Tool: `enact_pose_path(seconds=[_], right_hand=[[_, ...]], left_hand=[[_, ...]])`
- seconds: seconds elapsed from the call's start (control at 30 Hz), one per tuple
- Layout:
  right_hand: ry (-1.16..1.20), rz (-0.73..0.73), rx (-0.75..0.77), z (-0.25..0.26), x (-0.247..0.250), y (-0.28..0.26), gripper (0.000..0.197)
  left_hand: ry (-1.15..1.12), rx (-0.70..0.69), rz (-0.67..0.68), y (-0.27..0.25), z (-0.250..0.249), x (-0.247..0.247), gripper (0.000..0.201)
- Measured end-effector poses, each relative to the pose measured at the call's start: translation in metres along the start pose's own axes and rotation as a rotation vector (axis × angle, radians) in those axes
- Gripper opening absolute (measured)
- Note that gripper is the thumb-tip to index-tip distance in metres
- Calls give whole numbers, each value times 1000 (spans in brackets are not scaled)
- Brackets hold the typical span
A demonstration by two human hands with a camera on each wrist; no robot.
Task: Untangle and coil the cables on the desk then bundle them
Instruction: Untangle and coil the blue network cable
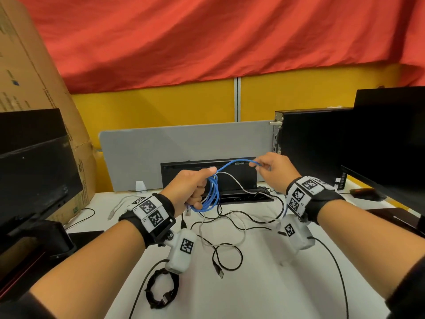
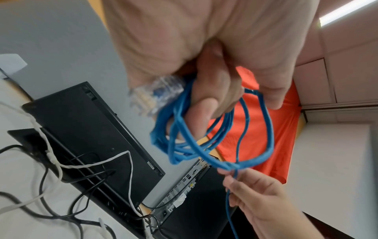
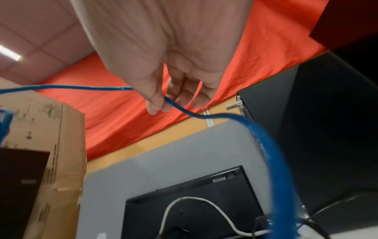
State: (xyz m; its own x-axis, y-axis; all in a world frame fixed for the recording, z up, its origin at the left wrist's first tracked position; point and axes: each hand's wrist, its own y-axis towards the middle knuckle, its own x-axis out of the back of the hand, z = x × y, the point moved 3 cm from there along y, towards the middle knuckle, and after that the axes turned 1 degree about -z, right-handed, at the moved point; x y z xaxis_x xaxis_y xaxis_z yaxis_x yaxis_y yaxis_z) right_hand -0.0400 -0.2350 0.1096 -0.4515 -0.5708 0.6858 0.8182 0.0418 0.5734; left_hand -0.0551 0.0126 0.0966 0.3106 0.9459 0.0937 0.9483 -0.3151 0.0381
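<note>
Left hand (image 1: 192, 186) raised above tabletop (image 1: 264, 284), fingers curled round a bunch of blue cable (image 1: 210, 196) loops; clear plug (image 2: 152, 95) of that cable pokes out beside the palm, blurred in left wrist view. One strand arcs from the left fist across to right hand (image 1: 274, 171), which pinches it between thumb and fingertips (image 3: 155, 105), other fingers loosely bent. Past the pinch the blue cable drops down by the right wrist toward the tabletop; its far end not visible

Below the hands: loose tangle of black cables (image 1: 230, 256) and white cable (image 1: 232, 238) spread over the tabletop, crossing one another; a USB plug (image 1: 219, 271) lies at the near end of one black lead. One grey-white strand rises from the tangle up behind the blue loops. Near left forearm, a small coil (image 1: 162, 288) of black cable lies flat, apart from the tangle. Another white cable (image 1: 117, 207) lies left, near the box

Behind hands: open cable tray (image 1: 241, 195) in the tabletop with black leads running into it, black flat unit (image 1: 208, 173) upright behind it, grey divider (image 1: 184, 148). Monitor (image 1: 34, 157) and cardboard box (image 1: 30, 72) left; PC tower (image 1: 308, 139) and second monitor (image 1: 388, 143) right. Red cloth (image 1: 207, 38) above yellow wall
</note>
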Motion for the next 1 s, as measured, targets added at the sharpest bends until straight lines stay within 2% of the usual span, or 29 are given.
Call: enact_pose_path(seconds=[0.1, 0.23, 0.33, 0.4, 0.53, 0.6, 0.67, 0.8, 1.0], right_hand=[[-214, 102, -50, -6, -4, -1, 22], [-279, 254, -256, -26, -7, -10, 19], [-337, 369, -354, -36, -10, -21, 16], [-336, 355, -398, -39, -9, -26, 13], [-243, 219, -425, -48, -5, -23, 17], [-132, 265, -460, -48, -8, -20, 19], [-99, 326, -439, -42, -13, -21, 24], [-97, 367, -250, -19, -20, -21, 34], [227, 199, -125, 29, -38, -22, 27]], left_hand=[[-32, -39, -20, -1, -3, 1, 45], [-164, -50, -146, 1, -7, 11, 51], [-235, -58, -200, 0, -6, 19, 51], [-234, -66, -220, 0, -4, 23, 51], [-195, -53, -197, 0, 2, 22, 47], [-201, -36, -152, 0, 5, 19, 46], [-235, -12, -97, 1, 7, 14, 44], [-320, 38, -42, 1, 8, 4, 44], [-408, 94, 40, -2, 9, -7, 41]])
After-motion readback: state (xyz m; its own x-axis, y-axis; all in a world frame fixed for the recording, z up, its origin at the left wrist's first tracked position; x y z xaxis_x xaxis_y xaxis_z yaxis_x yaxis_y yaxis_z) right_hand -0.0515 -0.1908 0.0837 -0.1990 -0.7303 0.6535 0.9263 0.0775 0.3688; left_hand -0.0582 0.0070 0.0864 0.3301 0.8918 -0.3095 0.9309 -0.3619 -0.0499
